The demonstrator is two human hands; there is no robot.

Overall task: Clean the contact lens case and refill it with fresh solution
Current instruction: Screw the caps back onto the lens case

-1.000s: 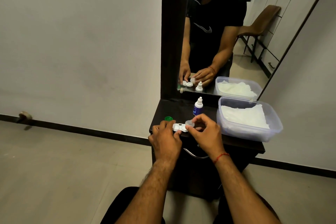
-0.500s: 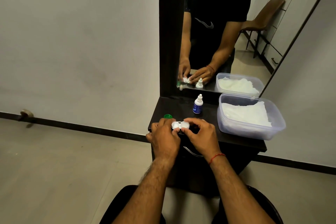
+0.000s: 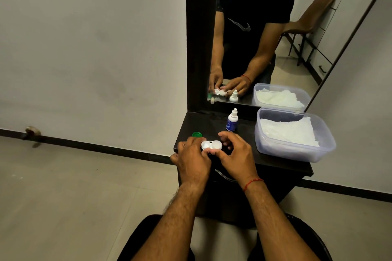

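The white contact lens case point(image 3: 205, 145) sits at the front of the dark dresser top point(image 3: 282, 165). My left hand point(image 3: 192, 154) grips its left end, the thumb along the near edge. A translucent white cap point(image 3: 217, 144) sits on the right well, and my right hand point(image 3: 233, 152) pinches it between thumb and curled fingers. The left well is uncovered. Its green cap point(image 3: 197, 134) lies on the top just behind my left hand. The small solution bottle point(image 3: 232, 122), blue label and white nozzle, stands upright behind the case.
A clear plastic tub point(image 3: 297, 150) holding white tissues stands at the right of the top. A mirror point(image 3: 265, 34) rises behind it, against the wall. A drawer handle point(image 3: 222, 175) runs below the front edge. My knees are below.
My right hand brought the white cap down from beside the case onto the right well. Both hands closed in around the case, and the view tilted down slightly.
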